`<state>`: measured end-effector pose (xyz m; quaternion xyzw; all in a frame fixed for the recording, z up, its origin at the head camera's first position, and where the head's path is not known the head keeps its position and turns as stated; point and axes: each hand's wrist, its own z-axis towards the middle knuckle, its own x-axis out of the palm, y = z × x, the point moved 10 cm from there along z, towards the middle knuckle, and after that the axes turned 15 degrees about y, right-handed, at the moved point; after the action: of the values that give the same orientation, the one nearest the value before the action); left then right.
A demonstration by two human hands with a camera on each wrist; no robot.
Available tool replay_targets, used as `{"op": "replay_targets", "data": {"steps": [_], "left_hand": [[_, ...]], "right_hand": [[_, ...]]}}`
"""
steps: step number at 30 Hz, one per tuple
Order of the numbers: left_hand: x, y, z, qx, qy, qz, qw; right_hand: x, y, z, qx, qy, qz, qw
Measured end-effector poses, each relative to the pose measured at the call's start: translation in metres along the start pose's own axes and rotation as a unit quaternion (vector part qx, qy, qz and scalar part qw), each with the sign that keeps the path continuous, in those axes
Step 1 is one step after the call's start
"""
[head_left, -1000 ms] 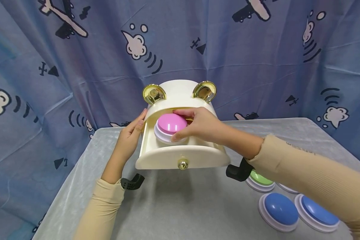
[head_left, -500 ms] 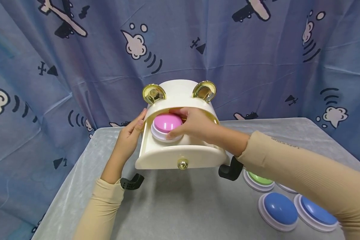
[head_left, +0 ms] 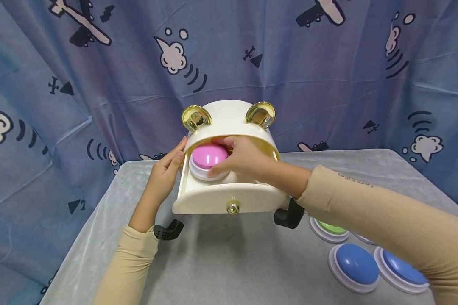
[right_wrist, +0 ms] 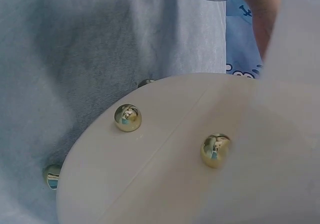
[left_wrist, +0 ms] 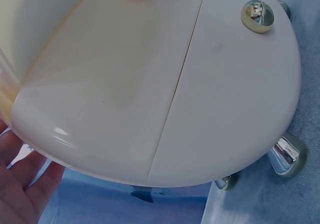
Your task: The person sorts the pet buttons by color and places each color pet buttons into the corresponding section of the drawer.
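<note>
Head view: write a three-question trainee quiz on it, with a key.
1. True or false: the right hand holds a blue button.
2. Choose: the left hand is at A) the green button, B) the side of the box, C) a blue button.
3. Fill in: the knob on the drawer is coloured ____.

Key: 1. False; it holds the pink button. 2. B. 3. Gold.
</note>
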<state>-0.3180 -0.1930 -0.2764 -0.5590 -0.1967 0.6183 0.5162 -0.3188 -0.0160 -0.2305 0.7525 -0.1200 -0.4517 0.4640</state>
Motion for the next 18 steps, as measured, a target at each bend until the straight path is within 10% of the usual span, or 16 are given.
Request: {"op": "replay_targets", "data": {"steps": [18], "left_hand": [[0.0013, 0.0016, 0.0001, -0.009, 0.006, 0.004, 0.9999]], "right_hand": [[0.005, 0.0039, 0.0022, -0.018, 0.018, -0.038, 0.9989]]}}
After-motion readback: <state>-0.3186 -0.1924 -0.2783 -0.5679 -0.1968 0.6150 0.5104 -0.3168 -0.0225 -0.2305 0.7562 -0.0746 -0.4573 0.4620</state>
